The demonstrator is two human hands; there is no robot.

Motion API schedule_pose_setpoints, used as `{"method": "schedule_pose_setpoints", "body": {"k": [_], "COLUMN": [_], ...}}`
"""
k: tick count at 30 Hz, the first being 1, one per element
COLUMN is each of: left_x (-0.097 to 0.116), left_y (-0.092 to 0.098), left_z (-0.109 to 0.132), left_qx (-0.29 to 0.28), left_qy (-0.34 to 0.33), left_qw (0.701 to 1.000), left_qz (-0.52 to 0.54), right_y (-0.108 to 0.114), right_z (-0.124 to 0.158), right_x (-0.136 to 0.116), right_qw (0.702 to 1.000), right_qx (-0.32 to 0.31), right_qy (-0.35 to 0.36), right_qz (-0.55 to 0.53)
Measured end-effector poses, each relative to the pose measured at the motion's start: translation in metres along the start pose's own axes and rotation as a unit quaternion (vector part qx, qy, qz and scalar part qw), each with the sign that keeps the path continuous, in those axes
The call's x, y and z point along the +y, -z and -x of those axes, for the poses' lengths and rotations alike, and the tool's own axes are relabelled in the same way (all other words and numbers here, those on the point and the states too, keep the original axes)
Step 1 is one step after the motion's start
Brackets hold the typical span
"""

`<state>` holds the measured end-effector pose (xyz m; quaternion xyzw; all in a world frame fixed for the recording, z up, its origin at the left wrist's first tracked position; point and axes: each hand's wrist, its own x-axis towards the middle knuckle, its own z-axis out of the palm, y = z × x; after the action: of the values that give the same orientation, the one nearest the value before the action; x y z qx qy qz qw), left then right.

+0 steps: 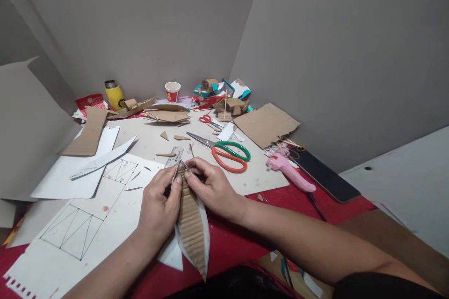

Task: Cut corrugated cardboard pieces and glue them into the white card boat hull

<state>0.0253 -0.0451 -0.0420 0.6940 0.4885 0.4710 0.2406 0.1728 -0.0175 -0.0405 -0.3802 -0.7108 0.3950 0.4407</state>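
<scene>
Both hands hold a leaf-shaped piece of corrugated cardboard (192, 229) with white edges, its pointed end toward my body. My left hand (159, 198) grips the left side of its far end, thumb on top. On the right side, my right hand (210, 187) pinches the same far end between thumb and fingers. Thin strips stick up between the fingertips there; I cannot tell how they join. A clear ruler (174, 156) lies just beyond the hands. Past the right hand rest large scissors (229, 155) with green and orange handles.
Cardboard scraps (164, 136) lie about the white board (259, 177). At right are a pink glue gun (289, 170), a black slab (322, 175) and a cardboard sheet (266, 125). A drawing on paper (70, 233) covers the left. Behind stand a yellow bottle (115, 97) and paper cup (172, 92).
</scene>
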Motion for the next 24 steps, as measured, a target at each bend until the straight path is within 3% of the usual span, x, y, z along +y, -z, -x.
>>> {"method": "schedule_pose_setpoints", "body": {"k": [4, 9, 24], "left_x": [0.0035, 0.0086, 0.0094], "left_y": [0.0015, 0.0026, 0.0029], "left_z": [-0.0026, -0.0051, -0.0067], "left_qx": [-0.029, -0.078, -0.065], "left_qy": [0.089, 0.2, 0.224], "left_qw": [0.994, 0.961, 0.957], "left_qz": [0.059, 0.175, 0.173], "right_y": [0.0024, 0.0055, 0.0071], "right_z": [-0.0009, -0.0057, -0.0043], "right_x": [0.0009, 0.0055, 0.0058], "right_qw": [1.0, 0.998, 0.996], "right_qx": [-0.003, 0.039, 0.042], "right_qy": [-0.01, -0.036, -0.039], "right_qz": [-0.001, -0.045, -0.074]}}
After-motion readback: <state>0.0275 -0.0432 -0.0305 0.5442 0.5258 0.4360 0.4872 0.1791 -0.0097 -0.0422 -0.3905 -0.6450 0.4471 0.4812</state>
